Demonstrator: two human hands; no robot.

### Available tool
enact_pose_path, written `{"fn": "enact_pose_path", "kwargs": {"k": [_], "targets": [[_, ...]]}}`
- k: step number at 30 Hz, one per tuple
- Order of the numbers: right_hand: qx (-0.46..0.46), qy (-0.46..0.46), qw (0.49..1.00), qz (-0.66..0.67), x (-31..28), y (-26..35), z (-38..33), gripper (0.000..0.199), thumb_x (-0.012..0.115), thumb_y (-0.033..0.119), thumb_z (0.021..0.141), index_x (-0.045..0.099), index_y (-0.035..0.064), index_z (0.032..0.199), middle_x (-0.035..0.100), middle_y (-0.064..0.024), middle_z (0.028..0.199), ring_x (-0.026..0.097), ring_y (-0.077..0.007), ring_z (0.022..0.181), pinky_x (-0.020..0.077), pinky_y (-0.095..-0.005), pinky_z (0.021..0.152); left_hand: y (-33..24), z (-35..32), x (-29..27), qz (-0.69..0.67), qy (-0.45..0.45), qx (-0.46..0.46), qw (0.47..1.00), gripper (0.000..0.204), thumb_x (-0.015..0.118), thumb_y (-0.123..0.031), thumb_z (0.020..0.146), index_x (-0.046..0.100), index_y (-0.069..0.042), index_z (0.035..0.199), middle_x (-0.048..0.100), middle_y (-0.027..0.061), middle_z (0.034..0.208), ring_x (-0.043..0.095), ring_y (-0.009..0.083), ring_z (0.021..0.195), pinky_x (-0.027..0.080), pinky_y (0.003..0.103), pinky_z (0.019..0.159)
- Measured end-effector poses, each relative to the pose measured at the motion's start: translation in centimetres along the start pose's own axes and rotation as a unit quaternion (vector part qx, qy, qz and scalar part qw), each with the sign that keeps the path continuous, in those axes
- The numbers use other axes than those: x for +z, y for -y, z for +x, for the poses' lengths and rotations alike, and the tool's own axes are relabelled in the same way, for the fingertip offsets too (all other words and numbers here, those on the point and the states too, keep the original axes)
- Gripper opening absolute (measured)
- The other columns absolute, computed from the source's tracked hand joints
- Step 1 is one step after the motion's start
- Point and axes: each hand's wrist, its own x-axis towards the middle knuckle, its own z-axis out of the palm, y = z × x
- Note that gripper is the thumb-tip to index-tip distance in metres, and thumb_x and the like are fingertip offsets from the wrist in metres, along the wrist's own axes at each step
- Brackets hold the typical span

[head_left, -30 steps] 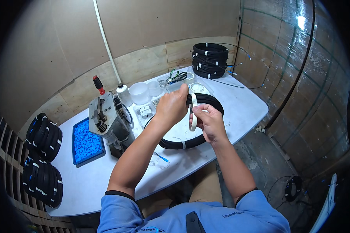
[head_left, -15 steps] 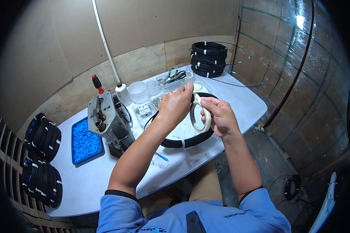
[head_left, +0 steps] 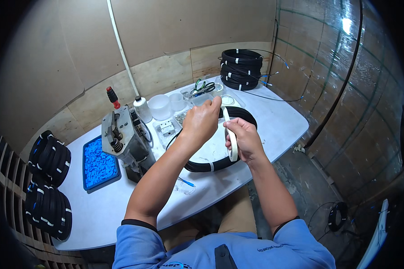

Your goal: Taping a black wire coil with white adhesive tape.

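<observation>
While I hold my hands above the black cable coil [head_left: 220, 163] on the white table [head_left: 278, 125], my right hand [head_left: 243, 140] is closed around a roll of white tape [head_left: 231, 141], the ring standing on edge in my curled fingers. My left hand [head_left: 201, 122] sits just left of the roll, its thumb and forefinger pinched on the tape's top edge. Left of the coil stand a grey metal press [head_left: 121, 139] and a blue tray [head_left: 98, 163]; behind the coil, a stack of black coils [head_left: 241, 69].
</observation>
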Motion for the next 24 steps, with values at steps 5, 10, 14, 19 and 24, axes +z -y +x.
{"fn": "enact_pose_path", "kwargs": {"k": [5, 10, 14, 19, 24], "targets": [[-0.002, -0.045, 0.998, -0.049, 0.9, -0.4, 0.8, 0.024, 0.062, 0.024, 0.098, 0.062, 0.0059, 0.083, 0.059, -0.0009, 0.062, 0.056, -0.0081, 0.047, 0.0465, -0.0227, 0.044, -0.2, 0.0, -0.1, 0.006, 0.004, 0.004, 1.000, 0.027, 0.064, -0.010, 0.082, 0.043, -0.004, 0.099, 0.064, 0.0212, 0.084, 0.065, 0.0462, 0.073, 0.052, 0.056, 0.062], [-0.199, -0.098, 0.950, -0.219, 0.0, -3.0, 2.9, 0.033, 0.068, 0.022, 0.092, 0.060, 0.0010, 0.068, 0.056, -0.0030, 0.056, 0.058, -0.0098, 0.050, 0.0452, -0.0295, 0.046, -0.1, 0.0, -0.3, -0.008, 0.005, 0.008, 1.000, 0.023, 0.059, -0.006, 0.082, 0.044, -0.003, 0.098, 0.065, 0.0219, 0.085, 0.065, 0.0473, 0.073, 0.052, 0.056, 0.062], [-0.148, -0.001, 0.815, -0.560, -0.9, -8.4, 2.9, 0.025, 0.072, 0.027, 0.084, 0.074, 0.0023, 0.082, 0.070, -0.0200, 0.078, 0.071, -0.0325, 0.074, 0.0547, -0.0413, 0.073, -1.3, 0.1, -0.5, -0.024, -0.011, 0.020, 0.999, 0.020, 0.056, -0.004, 0.082, 0.045, -0.003, 0.099, 0.065, 0.0225, 0.085, 0.064, 0.0480, 0.074, 0.051, 0.057, 0.063], [-0.212, -0.022, 0.911, -0.354, -1.8, -3.1, 0.6, 0.019, 0.074, 0.019, 0.086, 0.073, 0.0001, 0.087, 0.068, -0.0072, 0.064, 0.063, -0.0138, 0.057, 0.0491, -0.0302, 0.055, -0.4, 0.1, -2.5, -0.039, 0.060, 0.002, 0.997, 0.040, 0.064, -0.035, 0.091, 0.045, -0.001, 0.100, 0.065, 0.0258, 0.082, 0.065, 0.0469, 0.079, 0.050, 0.055, 0.066], [-0.356, -0.014, 0.912, -0.204, -2.9, 2.7, -1.8, 0.014, 0.068, 0.010, 0.093, 0.070, 0.0002, 0.103, 0.070, -0.0053, 0.073, 0.066, -0.0071, 0.067, 0.0520, -0.0223, 0.058, 1.4, 0.0, -1.8, -0.067, 0.067, -0.022, 0.995, 0.051, 0.058, -0.049, 0.095, 0.045, 0.000, 0.101, 0.067, 0.0259, 0.080, 0.066, 0.0459, 0.074, 0.052, 0.054, 0.063]]}}
